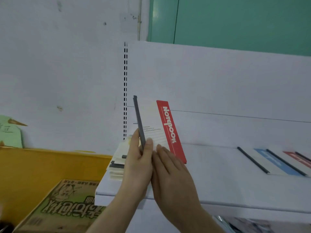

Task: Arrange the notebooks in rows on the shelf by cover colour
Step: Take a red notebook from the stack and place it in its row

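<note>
Both hands meet at lower centre of the frame. The left hand [137,158] pinches the grey spine edge of the red-banded notebook [158,130], thumb on the cover. The right hand [170,170] lies flat-fingered against the cover's lower corner, not gripping. The notebook stands tilted, long axis running up and away. Just left is the notebook stack [117,163] on the white shelf [218,182]; a blue-banded notebook [276,161] lies flat far right.

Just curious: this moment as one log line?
left hand: holds red notebook | right hand: flat against it | stack: behind
</note>
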Action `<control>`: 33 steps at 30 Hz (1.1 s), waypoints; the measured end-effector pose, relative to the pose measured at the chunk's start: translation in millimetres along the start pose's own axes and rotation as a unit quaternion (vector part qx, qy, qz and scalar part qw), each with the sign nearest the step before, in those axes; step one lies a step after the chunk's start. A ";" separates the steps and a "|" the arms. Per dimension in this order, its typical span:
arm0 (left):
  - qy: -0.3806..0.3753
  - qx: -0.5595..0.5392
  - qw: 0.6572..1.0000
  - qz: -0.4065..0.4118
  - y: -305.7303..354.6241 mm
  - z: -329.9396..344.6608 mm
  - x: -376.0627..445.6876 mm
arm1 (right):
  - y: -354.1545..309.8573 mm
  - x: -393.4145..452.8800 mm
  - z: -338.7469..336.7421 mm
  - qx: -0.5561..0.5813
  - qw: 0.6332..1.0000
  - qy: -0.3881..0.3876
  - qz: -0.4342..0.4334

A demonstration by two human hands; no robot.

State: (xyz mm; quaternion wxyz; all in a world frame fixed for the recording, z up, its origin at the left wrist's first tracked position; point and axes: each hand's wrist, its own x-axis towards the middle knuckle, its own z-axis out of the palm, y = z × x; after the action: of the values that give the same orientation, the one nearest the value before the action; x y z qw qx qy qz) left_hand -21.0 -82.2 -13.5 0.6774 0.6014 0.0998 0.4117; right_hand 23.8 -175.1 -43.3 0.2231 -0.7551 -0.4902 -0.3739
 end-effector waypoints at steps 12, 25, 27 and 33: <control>-0.010 0.000 1.000 0.009 -29.8 37.9 -6.1 | 71.6 -43.4 -49.7 0.014 0.968 -0.117 0.221; -0.174 0.089 0.981 0.013 -55.2 213.6 -69.2 | 189.7 -130.1 -171.3 -0.053 0.923 -0.166 0.343; -0.165 0.104 0.980 0.025 -55.3 251.9 -83.7 | 212.3 -150.2 -190.9 -0.057 0.926 -0.149 0.342; -0.120 0.100 0.987 0.033 -62.5 362.6 -124.9 | 300.8 -202.6 -242.9 -0.094 0.937 -0.078 0.328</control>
State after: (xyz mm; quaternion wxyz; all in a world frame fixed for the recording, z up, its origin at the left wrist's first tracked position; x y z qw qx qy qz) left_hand 154.8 -428.6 -21.4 0.6069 0.7142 0.0387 0.3465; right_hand 164.0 -588.5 -42.3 0.2222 -0.9183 -0.1940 -0.2641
